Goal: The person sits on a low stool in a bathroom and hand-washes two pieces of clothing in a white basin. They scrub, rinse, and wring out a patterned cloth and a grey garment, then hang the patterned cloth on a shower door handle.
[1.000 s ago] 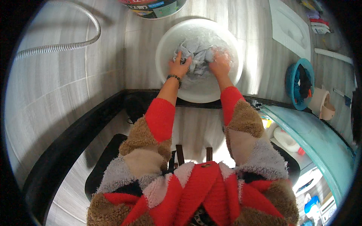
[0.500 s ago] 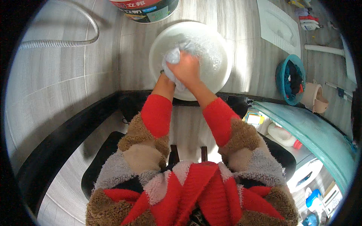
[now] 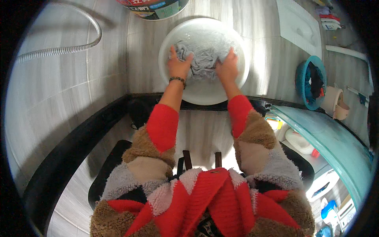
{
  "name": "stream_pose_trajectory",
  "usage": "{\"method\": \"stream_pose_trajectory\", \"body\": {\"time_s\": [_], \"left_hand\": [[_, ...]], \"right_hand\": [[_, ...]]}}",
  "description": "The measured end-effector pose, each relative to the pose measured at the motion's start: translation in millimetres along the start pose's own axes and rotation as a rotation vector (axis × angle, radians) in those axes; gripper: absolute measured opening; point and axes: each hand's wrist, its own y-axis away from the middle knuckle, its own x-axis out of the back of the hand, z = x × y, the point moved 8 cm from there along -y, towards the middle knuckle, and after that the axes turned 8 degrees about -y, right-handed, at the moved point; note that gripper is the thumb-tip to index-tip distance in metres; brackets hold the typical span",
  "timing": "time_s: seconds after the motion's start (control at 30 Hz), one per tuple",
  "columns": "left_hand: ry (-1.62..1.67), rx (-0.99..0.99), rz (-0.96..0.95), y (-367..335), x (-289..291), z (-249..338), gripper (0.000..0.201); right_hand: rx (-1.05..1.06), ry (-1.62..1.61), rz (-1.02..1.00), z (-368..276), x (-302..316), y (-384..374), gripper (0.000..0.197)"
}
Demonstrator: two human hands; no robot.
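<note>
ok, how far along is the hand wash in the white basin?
Done: grey cloth is soaked in the white basin. In hand: left hand and right hand both press on it, spread apart. Left: wringing and lifting out; it lies in the water.

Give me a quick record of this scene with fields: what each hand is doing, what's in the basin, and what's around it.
left hand: spread on the grey cloth
right hand: pressing the same cloth's right side
basin: white round basin on the tiled floor, cloth lying wet inside
left wrist: dark bead bracelet
nearby: ribbed hose to the left, teal basket with dark clothes to the right
</note>
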Motion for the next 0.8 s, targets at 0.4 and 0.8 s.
{"method": "stream_pose_trajectory", "body": {"time_s": [0.4,0.8], "left_hand": [[0.817,0.41,-0.572,12,-68,-7,0.094],[1.486,0.338,-0.642,1,-75,12,0.052]], "right_hand": [[0.012,-0.672,-0.387,-34,-44,-2,0.045],[0.367,-0.285,-0.092,-141,39,37,0.042]]}}
